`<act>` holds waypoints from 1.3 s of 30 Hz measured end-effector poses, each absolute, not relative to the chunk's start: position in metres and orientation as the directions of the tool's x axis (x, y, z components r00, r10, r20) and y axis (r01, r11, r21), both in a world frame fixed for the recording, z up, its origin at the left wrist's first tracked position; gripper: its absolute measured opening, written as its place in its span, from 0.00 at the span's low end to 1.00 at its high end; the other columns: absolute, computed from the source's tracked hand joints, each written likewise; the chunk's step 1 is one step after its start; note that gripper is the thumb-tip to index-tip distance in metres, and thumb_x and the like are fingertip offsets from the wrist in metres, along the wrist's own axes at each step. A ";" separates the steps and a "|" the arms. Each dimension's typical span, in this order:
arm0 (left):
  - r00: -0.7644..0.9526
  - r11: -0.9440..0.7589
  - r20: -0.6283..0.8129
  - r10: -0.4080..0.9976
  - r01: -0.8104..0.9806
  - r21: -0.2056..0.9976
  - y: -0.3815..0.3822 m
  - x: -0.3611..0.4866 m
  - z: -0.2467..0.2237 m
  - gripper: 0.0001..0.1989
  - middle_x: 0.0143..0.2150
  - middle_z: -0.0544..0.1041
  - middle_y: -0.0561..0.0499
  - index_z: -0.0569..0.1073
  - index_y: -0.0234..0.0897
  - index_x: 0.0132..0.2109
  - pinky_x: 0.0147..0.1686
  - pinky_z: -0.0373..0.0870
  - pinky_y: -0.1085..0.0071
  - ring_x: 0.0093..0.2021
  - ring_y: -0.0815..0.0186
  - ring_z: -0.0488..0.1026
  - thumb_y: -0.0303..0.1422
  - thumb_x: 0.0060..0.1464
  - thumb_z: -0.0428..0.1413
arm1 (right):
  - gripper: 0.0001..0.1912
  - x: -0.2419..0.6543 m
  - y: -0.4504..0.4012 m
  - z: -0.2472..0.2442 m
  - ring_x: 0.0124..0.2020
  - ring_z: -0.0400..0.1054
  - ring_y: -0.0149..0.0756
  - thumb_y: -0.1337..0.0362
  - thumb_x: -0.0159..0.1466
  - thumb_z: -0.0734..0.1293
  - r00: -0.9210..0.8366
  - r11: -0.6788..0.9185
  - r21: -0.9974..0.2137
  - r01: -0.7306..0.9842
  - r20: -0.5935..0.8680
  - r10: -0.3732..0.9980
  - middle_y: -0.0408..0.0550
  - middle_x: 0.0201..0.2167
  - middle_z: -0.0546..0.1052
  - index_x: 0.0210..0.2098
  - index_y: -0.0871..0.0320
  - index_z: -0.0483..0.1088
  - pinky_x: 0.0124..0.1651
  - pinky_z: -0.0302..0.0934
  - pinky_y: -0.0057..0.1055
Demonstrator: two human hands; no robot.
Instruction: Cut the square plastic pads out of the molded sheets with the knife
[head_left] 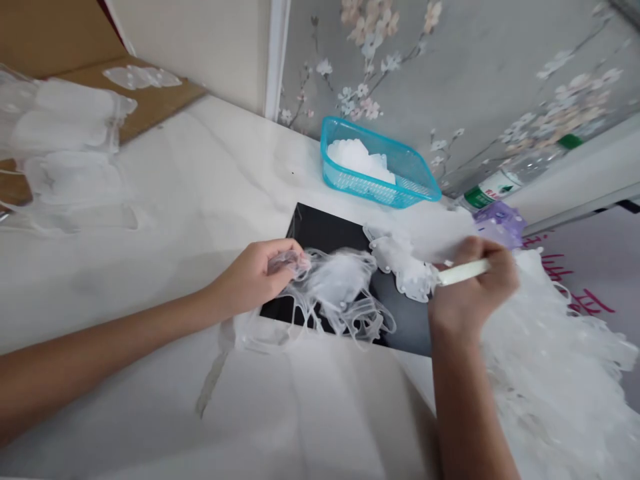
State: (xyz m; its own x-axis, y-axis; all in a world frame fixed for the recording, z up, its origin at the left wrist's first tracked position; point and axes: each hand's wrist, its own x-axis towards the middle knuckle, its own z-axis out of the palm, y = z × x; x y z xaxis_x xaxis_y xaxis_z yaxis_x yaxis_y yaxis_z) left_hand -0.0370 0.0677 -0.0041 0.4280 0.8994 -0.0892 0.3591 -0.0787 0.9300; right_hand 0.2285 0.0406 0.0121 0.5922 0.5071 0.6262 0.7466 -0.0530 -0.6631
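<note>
My left hand (273, 270) is closed on a bundle of clear plastic trimmings (367, 313), looped and stringy, which spreads over a black mat (323, 230). A whitish translucent piece (340, 277) lies among the loops. My right hand (473, 287), blurred by motion, grips a tool with a slim pale handle (465, 272); I cannot make out its kind. The tool's end touches or nearly touches frosted, wavy-edged plastic pieces (415, 277) at the mat's right side.
Behind the mat stands a blue plastic basket (430, 180) with white pieces inside. A large heap of translucent plastic (560, 373) spreads on the right, near a purple packet (500, 223) and a leaning bottle (520, 175). More plastic sheets (70, 120) lie on cardboard (165, 107) at left.
</note>
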 end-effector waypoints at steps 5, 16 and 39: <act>0.389 -0.098 -0.075 0.918 0.406 0.909 0.072 -0.040 -0.003 0.06 0.22 0.64 0.57 0.69 0.37 0.32 0.20 0.53 0.75 0.20 0.72 0.58 0.31 0.51 0.47 | 0.07 0.260 0.044 0.015 0.29 0.66 0.39 0.63 0.60 0.59 0.515 -0.197 -0.479 0.855 0.825 0.232 0.49 0.24 0.70 0.27 0.57 0.64 0.32 0.58 0.36; 0.516 -0.453 0.110 0.849 0.607 0.652 0.071 -0.039 -0.018 0.18 0.42 0.70 0.52 0.63 0.39 0.46 0.27 0.63 0.74 0.30 0.70 0.67 0.37 0.48 0.57 | 0.10 0.206 0.047 -0.005 0.49 0.65 0.44 0.60 0.63 0.62 -0.047 0.198 -0.195 0.961 0.588 0.807 0.54 0.42 0.76 0.38 0.58 0.72 0.52 0.57 0.45; 0.045 -0.281 0.294 0.955 0.460 0.842 0.076 -0.038 -0.020 0.31 0.55 0.63 0.46 0.57 0.40 0.51 0.49 0.64 0.64 0.51 0.59 0.66 0.41 0.44 0.62 | 0.08 0.150 0.031 -0.019 0.38 0.73 0.39 0.67 0.64 0.60 -0.285 0.436 -0.278 0.856 0.450 0.846 0.52 0.37 0.79 0.36 0.59 0.71 0.40 0.66 0.34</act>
State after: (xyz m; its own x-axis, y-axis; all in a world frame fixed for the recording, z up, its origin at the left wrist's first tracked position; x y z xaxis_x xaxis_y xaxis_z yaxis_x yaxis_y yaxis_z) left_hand -0.0382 0.0760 -0.0198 0.0447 0.9549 0.2936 0.4602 -0.2805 0.8423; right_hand 0.1499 0.0309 -0.0190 -0.2850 0.8461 0.4504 0.8558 0.4363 -0.2781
